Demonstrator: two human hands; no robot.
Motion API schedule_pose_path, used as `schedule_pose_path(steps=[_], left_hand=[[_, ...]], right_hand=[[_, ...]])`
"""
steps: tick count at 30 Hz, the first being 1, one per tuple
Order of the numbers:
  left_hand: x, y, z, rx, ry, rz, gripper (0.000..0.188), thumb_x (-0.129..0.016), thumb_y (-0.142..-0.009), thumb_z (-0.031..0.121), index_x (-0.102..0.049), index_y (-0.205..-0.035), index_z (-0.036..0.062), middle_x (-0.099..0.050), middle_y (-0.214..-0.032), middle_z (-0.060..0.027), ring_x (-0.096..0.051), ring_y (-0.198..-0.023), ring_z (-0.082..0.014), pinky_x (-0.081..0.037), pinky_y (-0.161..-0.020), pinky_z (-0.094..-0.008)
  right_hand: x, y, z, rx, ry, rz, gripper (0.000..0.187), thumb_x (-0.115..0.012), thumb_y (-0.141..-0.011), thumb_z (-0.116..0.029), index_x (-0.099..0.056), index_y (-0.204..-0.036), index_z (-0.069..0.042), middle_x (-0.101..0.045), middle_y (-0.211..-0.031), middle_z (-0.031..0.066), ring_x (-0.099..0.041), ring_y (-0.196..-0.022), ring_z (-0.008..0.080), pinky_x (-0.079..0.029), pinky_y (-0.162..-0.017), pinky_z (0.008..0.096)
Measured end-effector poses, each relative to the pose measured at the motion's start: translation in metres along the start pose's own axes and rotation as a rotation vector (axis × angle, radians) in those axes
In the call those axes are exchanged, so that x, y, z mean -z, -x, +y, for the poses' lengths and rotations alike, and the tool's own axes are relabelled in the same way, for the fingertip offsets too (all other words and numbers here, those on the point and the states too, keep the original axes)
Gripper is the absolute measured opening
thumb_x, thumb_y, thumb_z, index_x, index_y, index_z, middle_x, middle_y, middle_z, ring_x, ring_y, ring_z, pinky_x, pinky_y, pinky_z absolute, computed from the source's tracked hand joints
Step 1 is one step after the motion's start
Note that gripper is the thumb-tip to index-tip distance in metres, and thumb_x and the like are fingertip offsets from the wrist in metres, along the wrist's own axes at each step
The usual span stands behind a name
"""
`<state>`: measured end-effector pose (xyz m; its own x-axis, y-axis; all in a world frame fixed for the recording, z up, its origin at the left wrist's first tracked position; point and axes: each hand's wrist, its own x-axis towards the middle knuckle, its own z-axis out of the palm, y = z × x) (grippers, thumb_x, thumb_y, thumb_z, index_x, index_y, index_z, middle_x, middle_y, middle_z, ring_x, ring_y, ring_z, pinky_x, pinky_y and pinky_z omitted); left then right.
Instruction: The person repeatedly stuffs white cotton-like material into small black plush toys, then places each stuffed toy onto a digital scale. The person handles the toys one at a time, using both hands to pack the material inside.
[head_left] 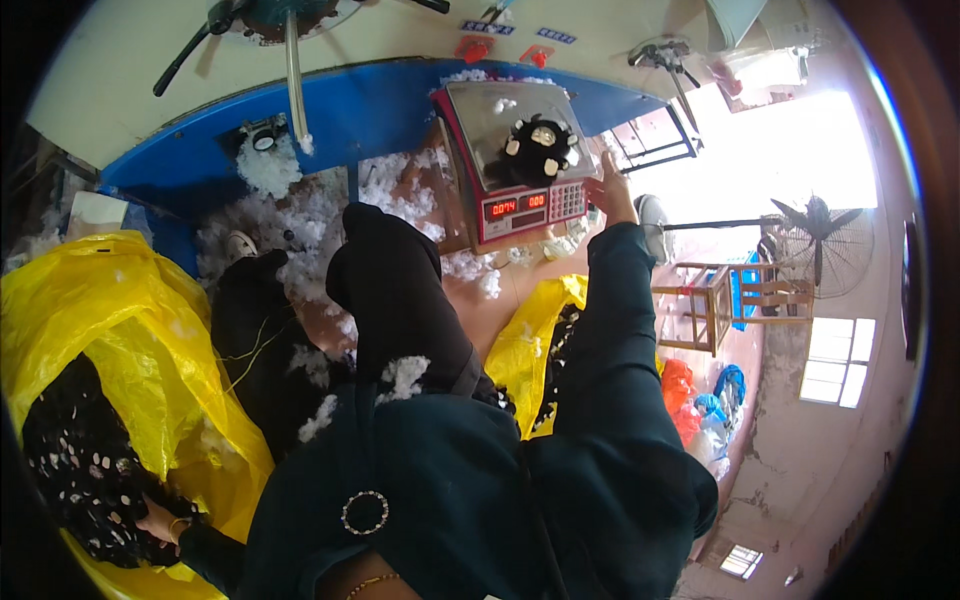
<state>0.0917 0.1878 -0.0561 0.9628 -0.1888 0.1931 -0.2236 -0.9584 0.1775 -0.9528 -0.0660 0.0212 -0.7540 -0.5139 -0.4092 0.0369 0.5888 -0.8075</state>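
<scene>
A small black plush toy with pale patches (539,148) lies on the metal pan of a red-framed digital scale (478,120), whose display is lit. My right hand (612,190) is beside the scale's right edge, by the keypad, fingers stretched out and holding nothing. At the lower left, my left hand (160,520) reaches into a yellow woven sack (150,290). It rests among a heap of black plush pieces with pale spots (75,450). Its fingertips are partly hidden there, so a grip cannot be made out.
White stuffing fluff (310,225) covers the floor before my knees. A cream machine with a blue base (380,105) and a metal tube (295,90) stands ahead. Another yellow sack (530,335) lies under my right arm. A wooden stool (705,305) and a standing fan (818,240) are at right.
</scene>
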Motion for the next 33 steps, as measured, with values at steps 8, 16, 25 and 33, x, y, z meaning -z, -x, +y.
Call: schedule_pose_path(steps=[8,16,25,33], left_hand=[[0.009,0.065,0.163,-0.593,0.303,-0.059,0.049,-0.074,-0.082,0.031,-0.053,-0.119,0.0056,-0.061,-0.114,-0.0181,-0.062,-0.099,-0.0305,-0.051,-0.081,-0.0368],[-0.002,0.078,0.25,-0.795,0.607,-0.085,0.049,-0.073,-0.078,0.009,-0.052,-0.119,-0.005,-0.062,-0.11,-0.0228,-0.06,-0.101,-0.0367,-0.047,-0.088,-0.0374],[-0.041,0.083,0.255,-0.735,0.577,-0.216,0.039,-0.062,-0.075,0.003,-0.056,-0.113,-0.0048,-0.064,-0.107,-0.0236,-0.061,-0.101,-0.039,-0.047,-0.088,-0.0406],[-0.02,0.09,0.229,-0.728,0.698,-0.46,0.039,-0.067,-0.077,0.002,-0.057,-0.115,-0.0028,-0.065,-0.108,-0.0138,-0.061,-0.101,-0.0264,-0.045,-0.09,-0.0339]], right_hand=[[-0.059,0.051,-0.049,0.097,0.066,-0.157,0.076,-0.072,-0.073,-0.058,-0.055,-0.126,-0.006,-0.064,-0.104,0.0124,-0.063,-0.088,0.0219,-0.048,-0.077,0.0333],[-0.171,0.108,-0.048,0.435,0.049,-0.553,0.046,-0.082,-0.069,-0.019,-0.065,-0.104,0.003,-0.067,-0.095,0.0074,-0.064,-0.084,0.016,-0.051,-0.073,0.0309],[-0.243,0.311,-0.076,0.88,-0.249,-1.074,0.037,-0.074,-0.073,-0.001,-0.061,-0.107,0.0,-0.065,-0.097,0.0027,-0.059,-0.088,0.0091,-0.049,-0.079,0.0273],[-0.29,0.323,-0.129,0.312,-0.662,-0.946,0.029,-0.066,-0.086,-0.006,-0.059,-0.112,0.003,-0.066,-0.103,0.0087,-0.066,-0.087,0.0165,-0.056,-0.075,0.0303]])
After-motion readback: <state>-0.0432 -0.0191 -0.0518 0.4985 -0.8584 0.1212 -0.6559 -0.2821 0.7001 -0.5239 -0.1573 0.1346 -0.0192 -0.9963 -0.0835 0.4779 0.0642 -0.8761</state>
